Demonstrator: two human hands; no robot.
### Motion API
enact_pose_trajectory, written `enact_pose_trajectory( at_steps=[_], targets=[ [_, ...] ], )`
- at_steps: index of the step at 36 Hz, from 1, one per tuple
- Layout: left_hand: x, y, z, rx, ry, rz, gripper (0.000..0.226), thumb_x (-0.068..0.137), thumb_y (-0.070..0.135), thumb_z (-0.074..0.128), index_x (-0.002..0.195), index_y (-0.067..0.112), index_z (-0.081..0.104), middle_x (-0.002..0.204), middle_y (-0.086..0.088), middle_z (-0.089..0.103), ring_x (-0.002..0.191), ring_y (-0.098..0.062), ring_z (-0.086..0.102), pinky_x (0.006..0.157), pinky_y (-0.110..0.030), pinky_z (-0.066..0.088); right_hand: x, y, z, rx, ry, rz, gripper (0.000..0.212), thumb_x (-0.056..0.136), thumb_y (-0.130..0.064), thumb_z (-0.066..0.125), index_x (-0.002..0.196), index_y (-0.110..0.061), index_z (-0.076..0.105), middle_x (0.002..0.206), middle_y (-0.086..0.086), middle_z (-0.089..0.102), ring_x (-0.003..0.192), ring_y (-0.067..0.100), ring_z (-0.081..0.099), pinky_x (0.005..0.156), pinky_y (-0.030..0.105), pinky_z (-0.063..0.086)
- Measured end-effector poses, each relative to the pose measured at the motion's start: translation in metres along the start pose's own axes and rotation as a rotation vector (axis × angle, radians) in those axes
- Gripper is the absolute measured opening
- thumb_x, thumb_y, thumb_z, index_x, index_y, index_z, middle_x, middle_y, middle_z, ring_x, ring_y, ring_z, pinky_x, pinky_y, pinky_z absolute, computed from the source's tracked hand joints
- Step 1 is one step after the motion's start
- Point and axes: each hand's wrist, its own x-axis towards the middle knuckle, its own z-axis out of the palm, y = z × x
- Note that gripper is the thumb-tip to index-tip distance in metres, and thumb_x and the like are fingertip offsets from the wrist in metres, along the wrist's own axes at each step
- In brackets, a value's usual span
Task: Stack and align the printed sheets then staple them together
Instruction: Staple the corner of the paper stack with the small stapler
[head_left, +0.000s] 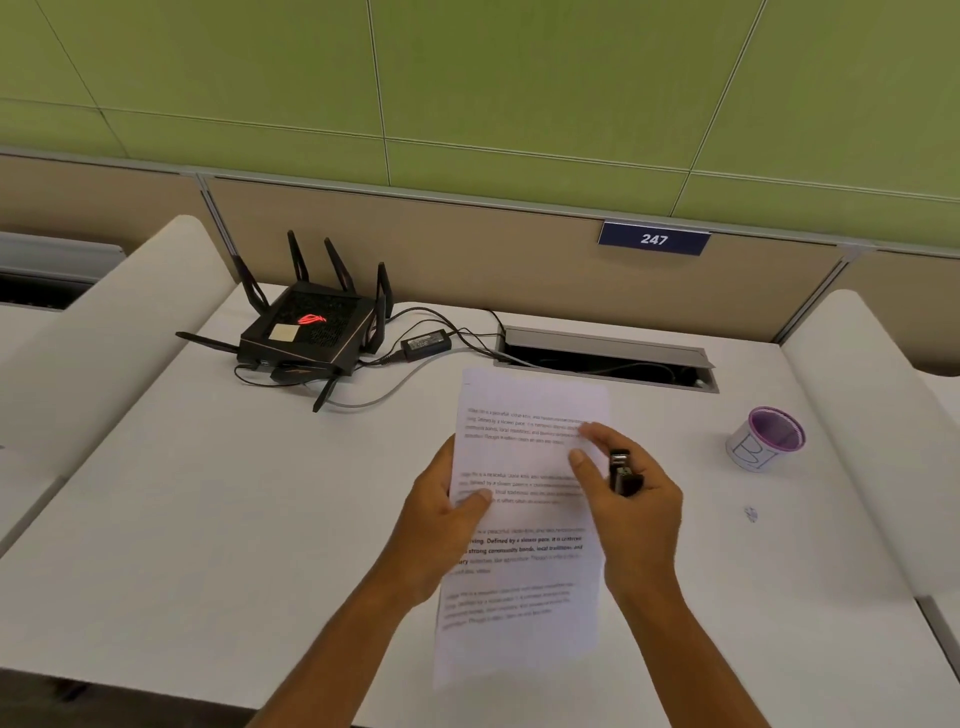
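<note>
While the stapler (625, 473) is clamped in the palm of the right hand (631, 512), its thumb and forefinger are left free to steady the printed sheets (524, 525) — pinched at their left edge by the left hand (441, 525) and held above the desk (260, 519), presumably for alignment before stapling.

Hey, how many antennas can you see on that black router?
7. Four antennas stand along the router's back. One points left, one sits low at the front, one angles forward. Another may be hidden behind the body.
</note>
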Motion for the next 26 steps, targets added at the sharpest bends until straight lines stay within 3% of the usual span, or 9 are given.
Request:
enact_pose_trajectory(
  at_steps=[3, 5, 6, 9, 12, 20, 23, 26],
  targets=[
    [0.005, -0.003, -0.009, -0.084, 0.032, -0.046, 0.047, 0.103, 0.005, 0.062, 0.132, 0.043, 0.059, 0.117, 0.006, 0.079, 0.101, -0.025, 0.080, 0.080, -0.051, 0.068, 0.008, 0.014, -0.011, 0.022, 0.072, 0.143, 0.033, 0.087, -0.025, 0.084, 0.118, -0.032, 0.077, 0.111, -0.024, 0.076, 0.102, 0.005, 0.071, 0.081, 0.029, 0.059],
    [0.009, -0.005, -0.013, -0.138, 0.051, -0.067, 0.046, 0.102, 0.002, 0.062, 0.132, 0.037, 0.060, 0.117, 0.004, 0.079, 0.101, -0.027, 0.080, 0.082, -0.054, 0.067, 0.011, 0.021, -0.018, 0.049, 0.047, 0.263, 0.034, 0.086, -0.028, 0.085, 0.118, -0.031, 0.076, 0.113, -0.015, 0.078, 0.099, 0.011, 0.070, 0.070, 0.034, 0.056],
    [0.010, -0.006, -0.014, -0.159, 0.057, -0.073, 0.046, 0.102, 0.001, 0.062, 0.132, 0.036, 0.060, 0.118, 0.003, 0.079, 0.101, -0.027, 0.080, 0.081, -0.053, 0.067, 0.012, 0.024, -0.021, 0.062, 0.018, 0.314, 0.035, 0.085, -0.029, 0.085, 0.119, -0.029, 0.076, 0.110, -0.010, 0.080, 0.088, 0.012, 0.069, 0.063, 0.032, 0.051],
    [0.017, -0.009, -0.018, -0.196, 0.062, -0.085, 0.047, 0.102, 0.001, 0.063, 0.132, 0.036, 0.060, 0.118, 0.002, 0.079, 0.101, -0.028, 0.080, 0.079, -0.052, 0.067, 0.014, 0.037, -0.028, 0.092, -0.078, 0.406, 0.028, 0.085, -0.025, 0.086, 0.112, -0.020, 0.079, 0.074, -0.002, 0.073, 0.051, 0.014, 0.039, 0.049, 0.029, 0.031],
    [0.026, -0.012, -0.022, -0.218, 0.066, -0.094, 0.048, 0.101, 0.001, 0.063, 0.133, 0.037, 0.060, 0.118, 0.002, 0.080, 0.101, -0.030, 0.080, 0.078, -0.053, 0.067, 0.015, 0.047, -0.030, 0.109, -0.106, 0.435, 0.018, 0.087, -0.017, 0.084, 0.104, -0.013, 0.081, 0.060, 0.003, 0.058, 0.051, 0.018, 0.026, 0.050, 0.032, 0.024],
    [0.059, -0.033, -0.031, -0.288, 0.040, -0.157, 0.046, 0.101, -0.003, 0.061, 0.134, 0.030, 0.061, 0.122, -0.005, 0.079, 0.106, -0.035, 0.078, 0.085, -0.056, 0.065, 0.022, 0.060, -0.017, 0.061, -0.052, 0.412, 0.009, 0.090, -0.012, 0.081, 0.098, -0.014, 0.080, 0.080, 0.007, 0.074, 0.047, 0.006, 0.051, 0.047, 0.027, 0.041],
    [0.072, -0.050, -0.036, -0.240, 0.011, -0.160, 0.048, 0.101, -0.004, 0.061, 0.136, 0.029, 0.060, 0.128, -0.005, 0.077, 0.111, -0.034, 0.076, 0.093, -0.059, 0.063, 0.027, 0.067, -0.008, 0.061, -0.031, 0.429, 0.009, 0.090, -0.013, 0.081, 0.098, -0.015, 0.079, 0.085, 0.006, 0.078, 0.057, 0.009, 0.060, 0.055, 0.031, 0.050],
    [0.084, -0.067, -0.041, -0.161, 0.053, -0.184, 0.055, 0.098, -0.003, 0.066, 0.133, 0.039, 0.057, 0.130, 0.003, 0.076, 0.112, -0.028, 0.077, 0.093, -0.056, 0.064, 0.035, 0.080, 0.001, 0.067, -0.002, 0.454, 0.009, 0.091, -0.014, 0.081, 0.099, -0.017, 0.079, 0.091, 0.006, 0.081, 0.073, 0.019, 0.069, 0.064, 0.038, 0.055]
  ],
)
